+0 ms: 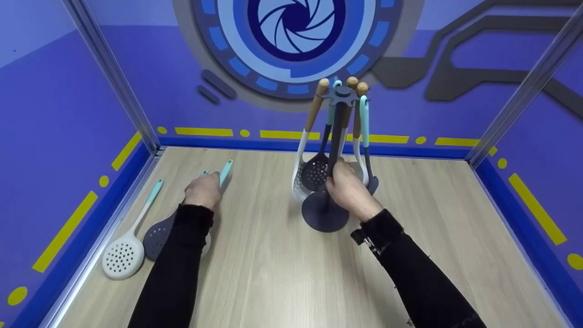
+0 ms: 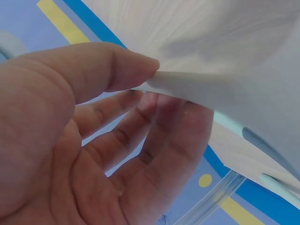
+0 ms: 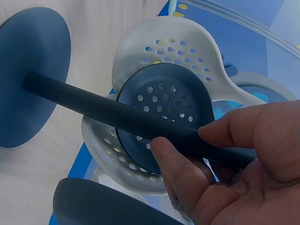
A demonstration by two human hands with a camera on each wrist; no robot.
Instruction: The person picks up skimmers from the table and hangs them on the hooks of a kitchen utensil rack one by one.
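Note:
My left hand [image 1: 202, 189] is over the left side of the table. In the left wrist view, its thumb and fingers pinch the pale neck of a kitchen utensil [image 2: 187, 86]; a mint handle [image 1: 226, 171] sticks out beyond the hand in the head view. The utensil's head is mostly hidden by the sleeve. My right hand [image 1: 350, 189] grips the dark post of a utensil stand [image 1: 336, 141] above its round base [image 1: 325, 218]. Around the post hang a black skimmer [image 3: 164, 93], a white slotted utensil [image 1: 300, 177] and several others with wooden or mint handles.
At the left lie a light grey skimmer [image 1: 123, 258] with a mint handle and a dark slotted turner [image 1: 157, 237], partly under my left forearm. Blue printed walls with metal corner posts [image 1: 111, 73] enclose the wooden table [image 1: 268, 273] at the back and both sides.

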